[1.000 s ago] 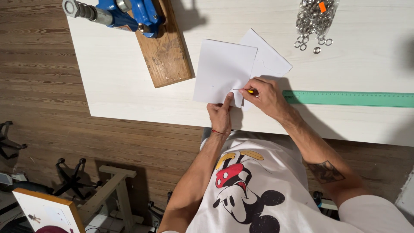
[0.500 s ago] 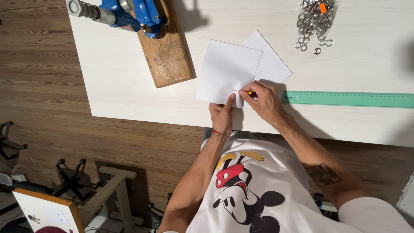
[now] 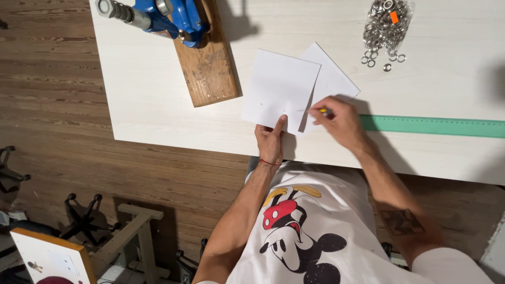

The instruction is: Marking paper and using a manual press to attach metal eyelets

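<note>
Head view, looking down over a white table. Two white sheets lay overlapped near the table's near edge: the upper sheet square-on, the lower sheet peeping out at its 2 o'clock. The left hand lay at 6 o'clock of the upper sheet, its index finger stretched flat and pressing the sheet's near edge to the table, nothing enclosed in it. The right hand, at 4 o'clock of the sheets, had its fingers pressed together around a slim yellow tool, of which only a short yellow part showed; its tip was near the upper sheet's right corner, though contact could not be judged.

The sheets appeared thin, light and fairly stiff, like card: liable to slide on the smooth top and to crease if pinched hard, so best steadied by flat pressure near an edge, or lifted by a corner.

A green ruler ran off toward 3 o'clock, a bag of metal rings lay at 1 o'clock, and a blue press on a wooden board stood at 11 o'clock.
</note>
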